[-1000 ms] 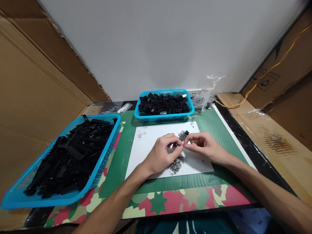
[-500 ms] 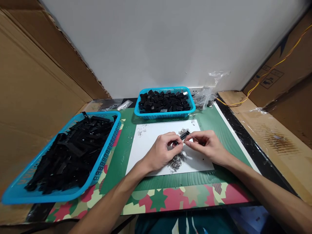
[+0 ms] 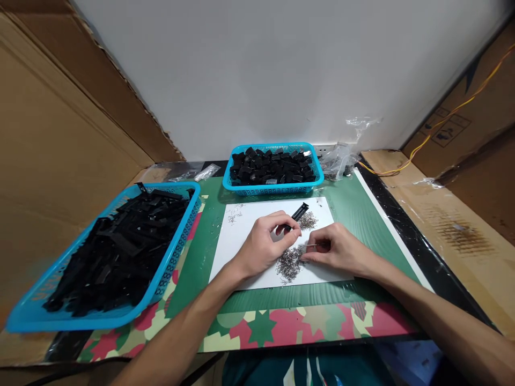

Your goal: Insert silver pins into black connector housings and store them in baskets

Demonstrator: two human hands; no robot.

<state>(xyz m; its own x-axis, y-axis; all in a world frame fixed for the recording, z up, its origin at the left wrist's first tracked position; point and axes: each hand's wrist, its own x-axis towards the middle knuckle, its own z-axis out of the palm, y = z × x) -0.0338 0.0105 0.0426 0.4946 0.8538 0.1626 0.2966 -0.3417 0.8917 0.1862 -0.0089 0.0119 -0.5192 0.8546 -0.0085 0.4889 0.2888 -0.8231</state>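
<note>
My left hand (image 3: 269, 242) grips a narrow black plastic part (image 3: 301, 210), whose far end points up and to the right over the white sheet (image 3: 225, 252). My right hand (image 3: 332, 251) is closed around a thin metal tool (image 3: 309, 245), its fingers at the right edge of a pile of small metal pieces (image 3: 289, 265). Behind the hands lies a second, smaller pile of metal pieces (image 3: 308, 220). A few more bits (image 3: 233, 215) are scattered at the sheet's upper left.
A blue basket (image 3: 177, 257) heaped with long black parts stands at the left. Behind the sheet is another blue basket (image 3: 273, 189) of short black pieces. Plastic bags (image 3: 336, 160) lie beside it. Cardboard walls flank both sides, with a yellow cable (image 3: 418, 147) at the right.
My right hand has moved down and away from the black part to the nearer metal pile. The black part in my left hand now shows more of its length.
</note>
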